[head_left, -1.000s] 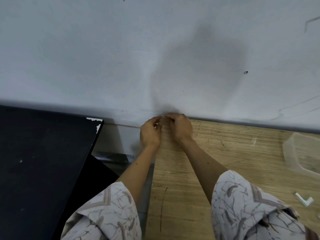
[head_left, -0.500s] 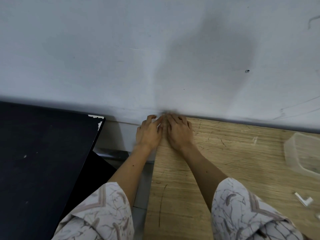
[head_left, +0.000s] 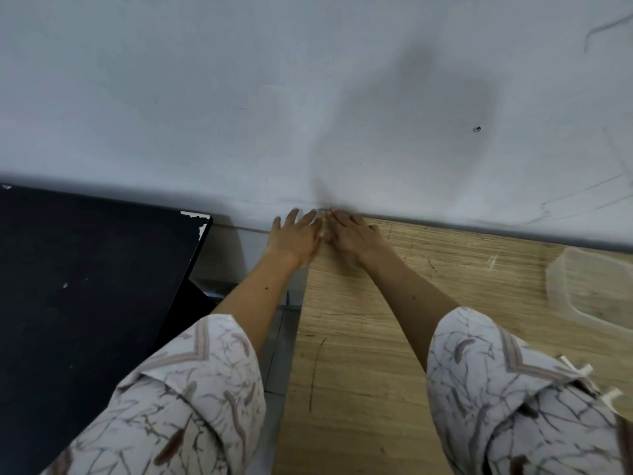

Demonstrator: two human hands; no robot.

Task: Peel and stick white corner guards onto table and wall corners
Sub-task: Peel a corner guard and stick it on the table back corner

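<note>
My left hand [head_left: 295, 236] lies flat with fingers straight, pressing at the far corner of the wooden table [head_left: 394, 337] where it meets the white wall [head_left: 239, 97]; my right hand [head_left: 349, 236] presses beside it, fingers extended, touching the left; the corner guard is hidden beneath my fingertips.

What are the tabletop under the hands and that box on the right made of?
Tabletop: looks like wood or wood-look laminate, matte, with pale streaky grain and dark scratches. Box: seemingly clear, slightly frosted plastic; the grain shows through its walls.
</note>
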